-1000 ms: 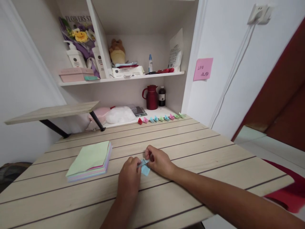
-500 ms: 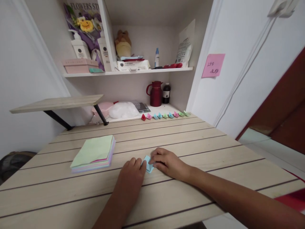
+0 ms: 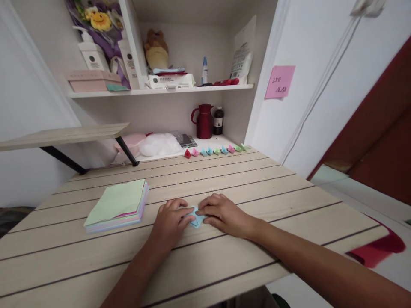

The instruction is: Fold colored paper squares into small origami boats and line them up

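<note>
A small folded piece of light blue paper (image 3: 196, 218) lies on the wooden table between my two hands. My left hand (image 3: 171, 218) is closed on its left edge, thumb and forefinger at the paper. From the other side, my right hand (image 3: 223, 215) presses its fingers onto the right part of the sheet and hides some of it. Fold lines and a flap show on the visible part. To the left of my hands sits a thick stack of coloured square paper (image 3: 116, 201), pale green on top.
Several small folded paper figures (image 3: 217, 151) stand in a row along the table's back edge. Behind them are a dark red jug (image 3: 204, 121), a dark bottle (image 3: 218, 121) and a white plastic bag (image 3: 159, 144). A raised wooden shelf (image 3: 70, 136) overhangs the table's left side.
The view has shifted, so the surroundings sit further left. My left hand has turned, with its thumb and forefinger now reaching toward the paper. My right fingers lie further over the paper.
</note>
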Demonstrator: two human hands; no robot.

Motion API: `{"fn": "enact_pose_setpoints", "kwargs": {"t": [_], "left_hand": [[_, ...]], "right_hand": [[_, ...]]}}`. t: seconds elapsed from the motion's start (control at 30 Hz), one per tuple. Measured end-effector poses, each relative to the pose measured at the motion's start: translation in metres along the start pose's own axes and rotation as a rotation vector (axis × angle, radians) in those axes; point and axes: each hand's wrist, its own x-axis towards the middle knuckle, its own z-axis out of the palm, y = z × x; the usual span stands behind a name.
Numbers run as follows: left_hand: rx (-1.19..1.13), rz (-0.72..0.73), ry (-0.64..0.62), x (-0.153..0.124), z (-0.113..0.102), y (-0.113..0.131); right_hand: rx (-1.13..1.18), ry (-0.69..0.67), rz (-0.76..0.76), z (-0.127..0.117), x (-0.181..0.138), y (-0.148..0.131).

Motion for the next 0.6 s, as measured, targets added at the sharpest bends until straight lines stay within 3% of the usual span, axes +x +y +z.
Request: {"fn": "enact_pose_setpoints", "kwargs": {"t": [0.17, 0.4, 0.6], "left_hand": [[-0.088, 0.053, -0.046, -0.007, -0.002, -0.004], [-0.121, -0.03, 0.084, -0.01, 0.0, -0.001], [-0.164, -0.105, 0.096, -0.009, -0.006, 0.007]], "right_hand": [[0.027, 0.017, 0.043, 0.0, 0.004, 0.0], [0.036, 0.045, 0.045, 0.0, 0.005, -0.002], [0.125, 0.064, 0.09, 0.002, 0.01, 0.0]]}}
